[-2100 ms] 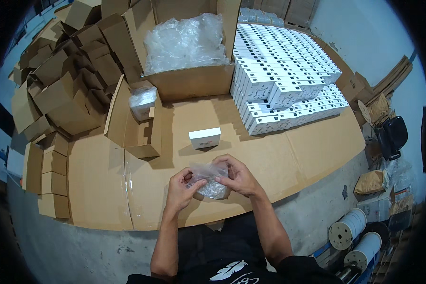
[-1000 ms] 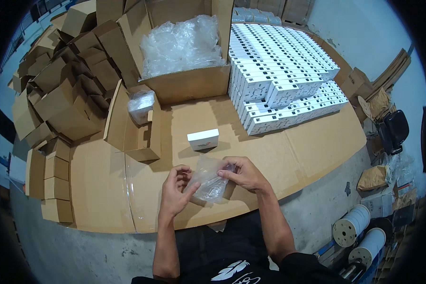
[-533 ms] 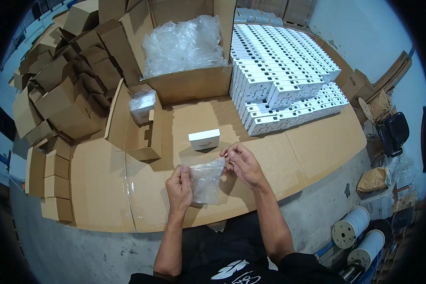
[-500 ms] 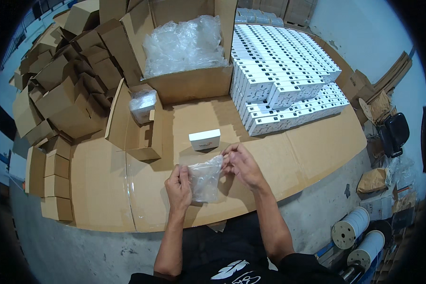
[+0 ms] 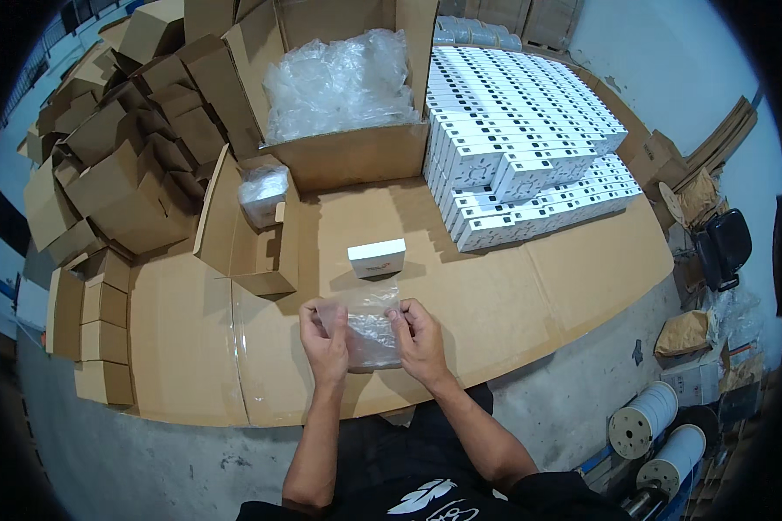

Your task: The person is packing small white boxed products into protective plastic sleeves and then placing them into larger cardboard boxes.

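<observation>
A clear plastic bag point(image 5: 374, 334) is stretched between my two hands, above the near part of the cardboard-covered table. My left hand point(image 5: 326, 343) pinches its left side, thumb on top. On the opposite side my right hand point(image 5: 419, 341) grips the bag's edge between thumb and fingers. Just beyond the bag, a small white box point(image 5: 377, 258) stands on the cardboard. Left of that box, an open brown carton point(image 5: 265, 280) holds a plastic-wrapped item point(image 5: 263, 193) at its far end.
Behind stands a large carton point(image 5: 347, 156) full of clear plastic bags point(image 5: 339, 85). Stacked rows of white boxes point(image 5: 521, 148) fill the far right. Brown cartons point(image 5: 117, 191) are heaped at left, with smaller ones point(image 5: 104, 334) nearer. Cable spools point(image 5: 643, 417) sit beyond the table's right edge.
My right hand has moved down and nearer, from the bag's upper right corner to its right side. The bag now lies flatter and wider between both hands.
</observation>
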A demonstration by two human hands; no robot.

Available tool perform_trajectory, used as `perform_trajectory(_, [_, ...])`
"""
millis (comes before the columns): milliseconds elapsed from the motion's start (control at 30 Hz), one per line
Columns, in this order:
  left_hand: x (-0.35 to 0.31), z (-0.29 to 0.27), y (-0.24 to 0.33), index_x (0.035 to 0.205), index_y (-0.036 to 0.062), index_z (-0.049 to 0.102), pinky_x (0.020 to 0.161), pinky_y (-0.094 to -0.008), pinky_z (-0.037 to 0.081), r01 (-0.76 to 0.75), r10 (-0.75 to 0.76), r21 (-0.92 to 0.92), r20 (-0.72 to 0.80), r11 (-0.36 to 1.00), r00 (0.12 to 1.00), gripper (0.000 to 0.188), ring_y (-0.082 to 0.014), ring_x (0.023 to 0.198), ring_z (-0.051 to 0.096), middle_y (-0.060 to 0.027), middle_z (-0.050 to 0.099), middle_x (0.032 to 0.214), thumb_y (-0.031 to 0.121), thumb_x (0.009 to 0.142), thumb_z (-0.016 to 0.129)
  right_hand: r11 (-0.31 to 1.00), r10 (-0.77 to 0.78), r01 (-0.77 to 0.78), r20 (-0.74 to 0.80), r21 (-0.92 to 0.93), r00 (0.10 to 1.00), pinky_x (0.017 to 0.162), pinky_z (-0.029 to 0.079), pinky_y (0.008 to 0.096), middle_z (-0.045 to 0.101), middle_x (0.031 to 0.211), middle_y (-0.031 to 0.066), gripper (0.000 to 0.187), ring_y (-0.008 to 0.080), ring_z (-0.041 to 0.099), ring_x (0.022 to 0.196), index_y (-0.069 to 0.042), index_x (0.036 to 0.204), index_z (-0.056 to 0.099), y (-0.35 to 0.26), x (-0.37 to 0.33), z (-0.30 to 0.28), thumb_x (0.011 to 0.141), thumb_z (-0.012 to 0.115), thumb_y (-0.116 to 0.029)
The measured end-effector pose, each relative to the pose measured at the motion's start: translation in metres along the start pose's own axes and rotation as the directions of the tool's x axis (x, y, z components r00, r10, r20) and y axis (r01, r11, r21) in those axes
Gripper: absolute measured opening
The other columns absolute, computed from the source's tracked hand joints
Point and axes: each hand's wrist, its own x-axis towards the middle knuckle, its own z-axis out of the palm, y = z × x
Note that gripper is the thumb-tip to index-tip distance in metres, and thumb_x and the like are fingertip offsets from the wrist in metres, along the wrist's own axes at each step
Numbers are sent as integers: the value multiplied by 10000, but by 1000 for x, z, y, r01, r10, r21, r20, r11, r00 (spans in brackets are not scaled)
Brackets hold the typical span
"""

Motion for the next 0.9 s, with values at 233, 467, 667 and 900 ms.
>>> perform_trajectory(233, [0, -7, -4, 1007, 45, 597, 707, -225, 442, 54, -59, 44, 132, 998, 990, 157, -60, 782, 519, 28, 580, 878, 170, 988, 689, 991, 101, -104, 43, 86, 994, 580, 418, 292, 551, 675, 35, 214, 67, 491, 645, -8, 958, 599, 5, 4, 2, 1042, 575, -203])
perform_trajectory(467, [6, -12, -10, 1078, 44, 563, 699, -241, 473, 8, -43, -304, -106, 953, 993, 141, -70, 786, 547, -1, 583, 915, 134, 1009, 647, 1000, -6, 5, -109, -13, 994, 608, 440, 299, 582, 706, 48, 293, 101, 505, 653, 0, 898, 627, -1, 2, 1, 1065, 532, -221])
perform_trajectory(667, [3, -25, 1, 1252, 25, 555, 738, -262, 529, 112, -59, -135, 346, 984, 936, 354, -111, 876, 638, -66, 652, 1120, 109, 948, 716, 1000, 1, -2, -74, -18, 997, 612, 428, 280, 560, 718, 15, 302, 83, 491, 679, -2, 907, 620, 3, 6, -5, 1073, 519, -233])
perform_trajectory(900, [-4, -23, 13, 1081, -2, 680, 769, -277, 547, 289, -347, 194, 440, 937, 829, 321, -116, 848, 671, -36, 722, 922, 95, 824, 846, 988, -56, 80, -174, 134, 983, 716, 511, 318, 642, 933, 99, 163, 151, 618, 838, 5, 1035, 658, -3, 24, -14, 966, 663, -143])
